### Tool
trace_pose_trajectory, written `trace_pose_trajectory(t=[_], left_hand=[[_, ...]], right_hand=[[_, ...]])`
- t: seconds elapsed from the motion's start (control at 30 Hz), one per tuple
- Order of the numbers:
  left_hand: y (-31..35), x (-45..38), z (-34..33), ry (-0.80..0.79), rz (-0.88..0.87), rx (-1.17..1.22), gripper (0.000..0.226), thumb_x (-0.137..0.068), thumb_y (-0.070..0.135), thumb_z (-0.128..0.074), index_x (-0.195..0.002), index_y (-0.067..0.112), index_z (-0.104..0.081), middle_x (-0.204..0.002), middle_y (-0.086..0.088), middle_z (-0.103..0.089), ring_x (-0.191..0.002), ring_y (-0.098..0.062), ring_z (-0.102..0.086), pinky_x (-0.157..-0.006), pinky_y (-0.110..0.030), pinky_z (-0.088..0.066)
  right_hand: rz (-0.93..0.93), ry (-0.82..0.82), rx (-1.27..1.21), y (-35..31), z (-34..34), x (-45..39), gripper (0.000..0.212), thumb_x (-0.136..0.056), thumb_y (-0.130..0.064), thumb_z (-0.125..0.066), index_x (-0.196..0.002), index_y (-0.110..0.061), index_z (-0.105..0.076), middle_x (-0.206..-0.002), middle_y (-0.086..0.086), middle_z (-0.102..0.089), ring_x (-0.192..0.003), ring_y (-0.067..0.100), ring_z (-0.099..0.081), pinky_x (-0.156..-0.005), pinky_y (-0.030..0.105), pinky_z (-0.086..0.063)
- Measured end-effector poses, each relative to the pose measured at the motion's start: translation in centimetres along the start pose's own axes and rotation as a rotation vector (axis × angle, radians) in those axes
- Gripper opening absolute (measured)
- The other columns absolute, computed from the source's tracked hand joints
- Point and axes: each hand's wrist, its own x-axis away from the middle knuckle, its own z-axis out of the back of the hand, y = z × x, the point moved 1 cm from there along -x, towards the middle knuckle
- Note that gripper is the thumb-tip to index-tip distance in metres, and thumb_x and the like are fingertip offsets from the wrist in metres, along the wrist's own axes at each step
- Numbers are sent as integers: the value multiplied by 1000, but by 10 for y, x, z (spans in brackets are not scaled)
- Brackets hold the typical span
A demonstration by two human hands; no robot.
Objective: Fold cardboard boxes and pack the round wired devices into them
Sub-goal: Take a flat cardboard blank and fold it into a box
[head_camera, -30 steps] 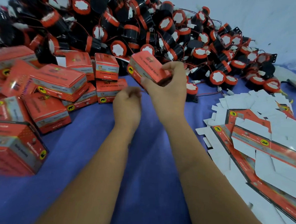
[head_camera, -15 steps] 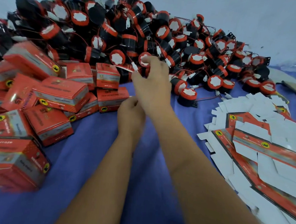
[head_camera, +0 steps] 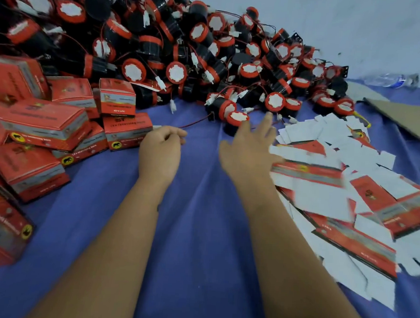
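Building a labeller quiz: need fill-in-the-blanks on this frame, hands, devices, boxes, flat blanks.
1. The right hand reaches with its fingers ____ toward the flat unfolded boxes.
2. The folded red boxes lie on the person's ____ side.
3. The left hand pinches a thin red ____.
4. The pile of round wired devices rests on a ____ cloth.

Missing words: spread; left; wire; blue

You're working over a blue cloth — on it, a heap of round red-and-black devices at the back, folded red boxes on your left, flat box blanks on your right, brown cardboard beyond.
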Motion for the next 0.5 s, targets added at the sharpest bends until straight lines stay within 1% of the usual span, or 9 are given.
trace_pose_trajectory(t=[0.07, 0.1, 0.13, 0.17, 0.23, 0.3, 0.37, 0.43, 0.5], left_hand=[[0, -1, 1, 8, -13, -6, 30, -98, 7, -43, -90, 22, -68, -95, 4, -68, -80, -18, -60, -77, -37, -53], [0, -2, 1, 13, -15, -3, 29, -97, 7, -43, -92, 20, -69, -96, 3, -68, -79, -17, -59, -79, -38, -53], [-1, -2, 2, 18, -13, 2, 29, -97, 6, -44, -94, 18, -70, -95, 5, -67, -78, -17, -58, -79, -39, -53], [-1, -2, 2, 21, -13, 5, 29, -97, 6, -44, -96, 18, -70, -94, 7, -67, -77, -18, -57, -76, -39, -53], [-2, -2, 2, 19, -28, 2, 29, -96, 6, -44, -95, 21, -69, -88, 10, -65, -72, -16, -53, -66, -31, -49], [-2, -1, 1, 17, -44, -1, 29, -96, 7, -44, -93, 26, -67, -81, 11, -62, -70, -13, -52, -61, -24, -43], [-2, -1, 1, 15, -47, -12, 29, -96, 9, -44, -93, 29, -65, -86, 10, -65, -69, -7, -54, -59, -20, -44], [-2, 0, -1, -21, -48, -68, 27, -97, 13, -45, -96, 30, -66, -98, 9, -69, -64, 1, -54, -59, -20, -47], [-1, 1, -5, -100, -52, -183, 25, -98, 18, -45, -105, 30, -66, -96, 7, -70, -71, -5, -59, -70, -30, -51]], right_hand=[[216, 68, -116, -18, -3, 8, 42, -93, -20, -52, -133, -10, -42, -159, 16, -4, -138, 34, -21, -92, 42, -39], [296, 112, -129, -25, -5, 11, 40, -93, -21, -52, -131, -10, -44, -157, 15, -10, -133, 33, -26, -85, 37, -38], [340, 149, -93, -30, -6, 12, 39, -92, -23, -52, -130, -12, -45, -155, 14, -16, -130, 33, -30, -84, 37, -38], [350, 183, -34, -32, -9, 13, 39, -92, -26, -51, -129, -14, -46, -154, 13, -21, -128, 32, -33, -89, 42, -39], [290, 208, 71, -30, -13, 13, 39, -91, -30, -49, -128, -17, -46, -151, 12, -27, -129, 32, -35, -102, 56, -34], [187, 174, 129, -20, -17, 10, 41, -91, -32, -48, -129, -16, -45, -152, 14, -26, -134, 34, -30, -105, 67, -26], [60, 101, 146, -8, -19, 7, 44, -92, -33, -45, -132, -15, -44, -156, 16, -19, -141, 36, -21, -105, 73, -19], [-24, 40, 116, 1, -18, 4, 44, -95, -35, -41, -134, -15, -43, -158, 16, -15, -142, 37, -19, -104, 73, -18], [-1, 73, 75, 3, -15, 4, 42, -96, -35, -41, -132, -14, -44, -155, 15, -21, -134, 37, -30, -101, 62, -31]])
